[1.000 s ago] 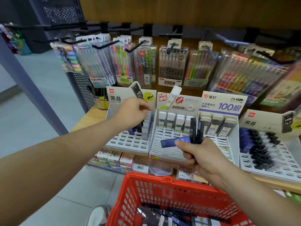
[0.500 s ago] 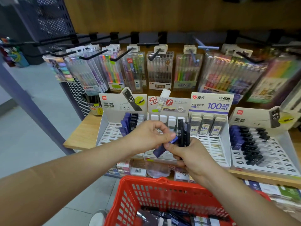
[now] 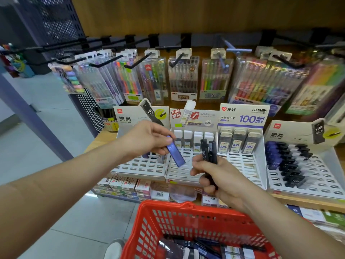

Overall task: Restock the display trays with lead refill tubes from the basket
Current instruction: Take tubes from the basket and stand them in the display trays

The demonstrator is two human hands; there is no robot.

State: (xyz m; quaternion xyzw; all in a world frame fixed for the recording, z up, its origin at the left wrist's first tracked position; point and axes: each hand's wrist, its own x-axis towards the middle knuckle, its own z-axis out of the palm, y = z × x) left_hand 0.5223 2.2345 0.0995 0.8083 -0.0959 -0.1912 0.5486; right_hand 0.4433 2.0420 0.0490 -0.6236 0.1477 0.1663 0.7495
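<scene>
- The left hand (image 3: 147,139) pinches a blue lead refill tube (image 3: 175,153) by its upper end, between thumb and fingers. The tube hangs tilted in the air, its lower end pointing to the right and down, above the border between the first two trays.
- The leftmost display tray (image 3: 141,166) stands on the wooden shelf (image 3: 97,143). A few tubes stand in its back rows, partly hidden behind the left hand, and its front slots are free.
- The second tray (image 3: 177,172) holds white-capped tubes (image 3: 187,139) only in its back rows.
- The red basket (image 3: 183,204) is low in the middle of the view, in front of the shelf. More dark refill tubes (image 3: 188,243) lie loose in it.
- The right hand (image 3: 222,176) is closed around two black tubes (image 3: 204,152) and holds them upright. One is marked HB 0.7. They are near the blue tube but do not touch it.
- The third tray (image 3: 244,165) has grey tubes (image 3: 236,144) with "100" labels at the back.
- The rightmost tray (image 3: 321,186) carries blue, black and clear tubes over its back half.
- Packs of coloured pens (image 3: 183,77) hang on hooks above all the trays.
</scene>
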